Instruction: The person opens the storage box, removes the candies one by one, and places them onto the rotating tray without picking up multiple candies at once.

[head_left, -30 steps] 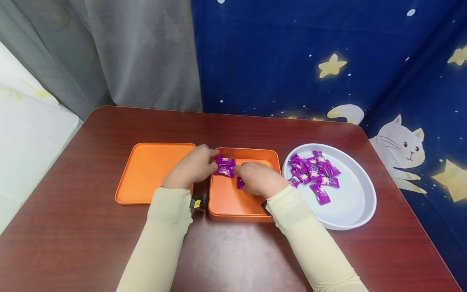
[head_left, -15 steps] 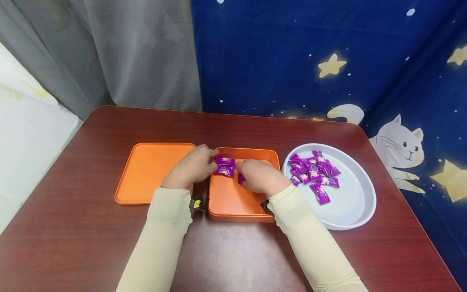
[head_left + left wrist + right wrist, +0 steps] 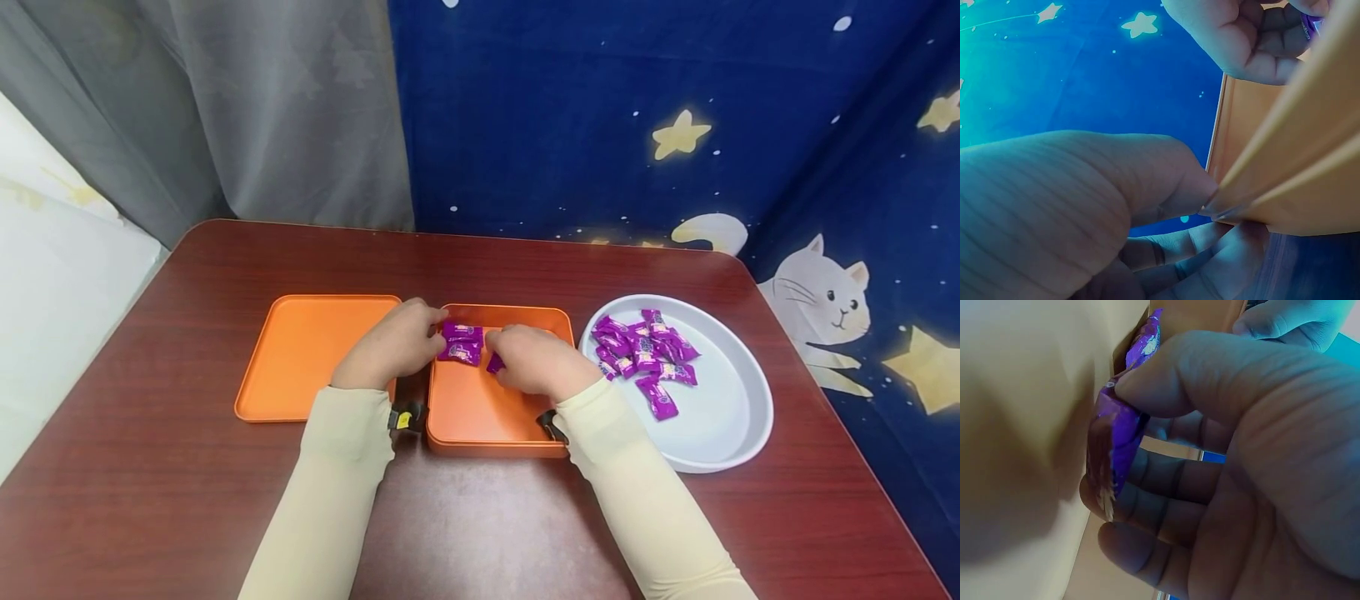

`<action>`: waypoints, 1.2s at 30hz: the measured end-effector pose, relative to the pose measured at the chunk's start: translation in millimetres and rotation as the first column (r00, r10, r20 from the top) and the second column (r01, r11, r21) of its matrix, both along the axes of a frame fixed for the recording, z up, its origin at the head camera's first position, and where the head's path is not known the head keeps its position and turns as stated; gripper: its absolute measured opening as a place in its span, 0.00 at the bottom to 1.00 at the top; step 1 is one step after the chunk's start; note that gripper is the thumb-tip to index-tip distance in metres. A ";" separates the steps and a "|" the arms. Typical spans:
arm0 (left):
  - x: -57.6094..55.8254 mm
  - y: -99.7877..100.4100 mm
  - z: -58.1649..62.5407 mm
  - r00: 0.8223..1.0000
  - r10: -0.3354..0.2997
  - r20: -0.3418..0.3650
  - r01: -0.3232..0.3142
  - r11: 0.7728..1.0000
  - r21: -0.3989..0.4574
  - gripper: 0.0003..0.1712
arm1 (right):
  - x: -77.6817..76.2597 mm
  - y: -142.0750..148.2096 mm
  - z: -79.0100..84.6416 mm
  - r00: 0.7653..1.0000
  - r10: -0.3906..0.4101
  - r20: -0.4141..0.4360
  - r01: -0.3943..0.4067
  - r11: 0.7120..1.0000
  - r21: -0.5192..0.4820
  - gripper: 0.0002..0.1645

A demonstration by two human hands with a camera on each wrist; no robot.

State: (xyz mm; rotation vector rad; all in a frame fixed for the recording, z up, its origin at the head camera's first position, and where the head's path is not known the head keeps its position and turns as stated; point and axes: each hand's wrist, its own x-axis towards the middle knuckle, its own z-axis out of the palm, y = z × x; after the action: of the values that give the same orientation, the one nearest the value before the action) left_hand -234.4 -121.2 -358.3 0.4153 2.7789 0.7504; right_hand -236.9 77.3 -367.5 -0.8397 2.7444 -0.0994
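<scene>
An orange rectangular box (image 3: pixel 487 412) sits open in the middle of the table. My left hand (image 3: pixel 393 343) grips its left wall, thumb and fingers at the rim near the far corner, as the left wrist view (image 3: pixel 1166 181) also shows. Inside that corner lie two purple-wrapped candies (image 3: pixel 461 353), one behind the other. Over the box floor my right hand (image 3: pixel 543 360) pinches another purple-wrapped candy (image 3: pixel 1116 434) between thumb and fingers. Most of this candy is hidden by the hand in the head view, just right of the two lying ones.
A round white tray (image 3: pixel 731 417) with several purple candies (image 3: pixel 645 350) stands right of the box, partly under the right forearm. An orange lid (image 3: pixel 300 358) lies flat on the left. Curtains (image 3: pixel 540 125) hang behind the dark red-brown table (image 3: pixel 480 533).
The right hand has shifted slightly within the box, and the candy it pinches has moved a little away from me and turned. The left hand keeps its grip on the wall.
</scene>
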 end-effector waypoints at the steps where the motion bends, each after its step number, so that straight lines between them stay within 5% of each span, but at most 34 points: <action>1: 0.1 0.1 -0.2 1.000 0.001 -0.001 -0.001 1.000 0.000 0.27 | -0.1 0.2 -0.1 1.000 -0.001 0.002 0.001 1.000 -0.003 0.12; 36: 0.3 2.3 -1.5 0.999 0.037 0.032 -0.037 0.999 0.011 0.27 | -1.2 2.3 3.7 1.000 0.021 -0.013 -0.022 0.998 -0.058 0.21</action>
State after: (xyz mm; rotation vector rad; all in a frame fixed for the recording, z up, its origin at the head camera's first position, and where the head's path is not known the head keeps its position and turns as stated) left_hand -234.1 -118.9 -359.7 0.3522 2.7609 0.7748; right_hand -238.1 79.7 -363.8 -0.8874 2.7552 -0.1712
